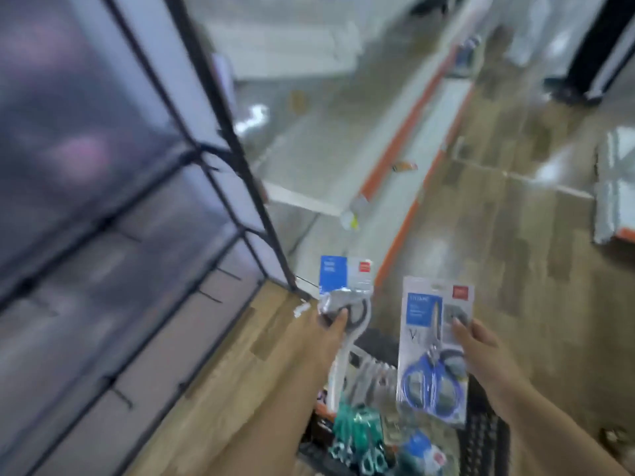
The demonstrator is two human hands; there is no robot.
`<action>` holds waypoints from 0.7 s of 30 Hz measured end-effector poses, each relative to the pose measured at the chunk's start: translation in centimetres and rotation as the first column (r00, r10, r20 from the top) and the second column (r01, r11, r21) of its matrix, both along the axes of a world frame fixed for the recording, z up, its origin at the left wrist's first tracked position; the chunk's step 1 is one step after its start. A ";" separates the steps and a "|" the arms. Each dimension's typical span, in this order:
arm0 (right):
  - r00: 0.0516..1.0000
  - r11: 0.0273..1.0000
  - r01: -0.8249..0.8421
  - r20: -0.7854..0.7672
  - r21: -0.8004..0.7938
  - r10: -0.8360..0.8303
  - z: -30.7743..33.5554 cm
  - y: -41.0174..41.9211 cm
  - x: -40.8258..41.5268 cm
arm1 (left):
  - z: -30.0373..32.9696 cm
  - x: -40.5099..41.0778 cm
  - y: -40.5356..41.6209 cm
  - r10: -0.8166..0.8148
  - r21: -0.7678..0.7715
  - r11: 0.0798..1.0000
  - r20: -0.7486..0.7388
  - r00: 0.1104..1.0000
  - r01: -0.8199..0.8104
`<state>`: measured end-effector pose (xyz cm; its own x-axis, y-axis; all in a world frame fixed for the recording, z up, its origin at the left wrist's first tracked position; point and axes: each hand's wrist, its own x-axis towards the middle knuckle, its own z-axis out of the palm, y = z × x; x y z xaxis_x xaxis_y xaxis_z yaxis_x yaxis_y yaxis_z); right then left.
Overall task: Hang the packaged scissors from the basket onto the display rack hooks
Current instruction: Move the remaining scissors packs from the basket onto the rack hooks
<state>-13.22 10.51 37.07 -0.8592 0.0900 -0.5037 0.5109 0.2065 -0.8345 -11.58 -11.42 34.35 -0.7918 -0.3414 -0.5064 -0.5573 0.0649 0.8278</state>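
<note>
1. Right hand (481, 352) grips a blue-handled scissors pack (433, 352) above the basket (481, 441).
2. Left hand (335, 333) pinches a dark-handled scissors pack (345, 286), also above the basket.
3. Green-handled packs (357, 438) lie in the basket.

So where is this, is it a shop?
Probably a shop. There's a display rack with hooks, a basket of packaged scissors, and each hand holds a pack: left, right.

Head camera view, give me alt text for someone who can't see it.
Each hand holds a scissors pack above the basket: left hand a black-handled pack, right hand a blue-handled pack. The display rack with bare hooks stands left.
</note>
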 end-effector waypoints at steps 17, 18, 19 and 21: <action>0.704 0.698 -0.700 -0.309 -0.150 0.639 24.9 -23.0 10.7 | 23.4 25.0 -13.0 0.879 0.269 0.453 -0.292 0.377 -0.850; 0.684 0.676 -0.723 -0.290 -0.145 0.669 24.8 -23.5 12.0 | 23.5 26.6 -13.1 0.900 0.288 0.410 -0.280 0.333 -0.865; 0.668 0.658 -0.740 -0.274 -0.139 0.692 24.6 -24.0 13.2 | 23.6 28.1 -13.3 0.917 0.301 0.376 -0.257 0.305 -0.876; 0.626 0.620 -0.776 -0.259 -0.115 0.735 24.3 -24.8 14.7 | 23.8 30.4 -13.5 0.940 0.302 0.323 -0.216 0.266 -0.897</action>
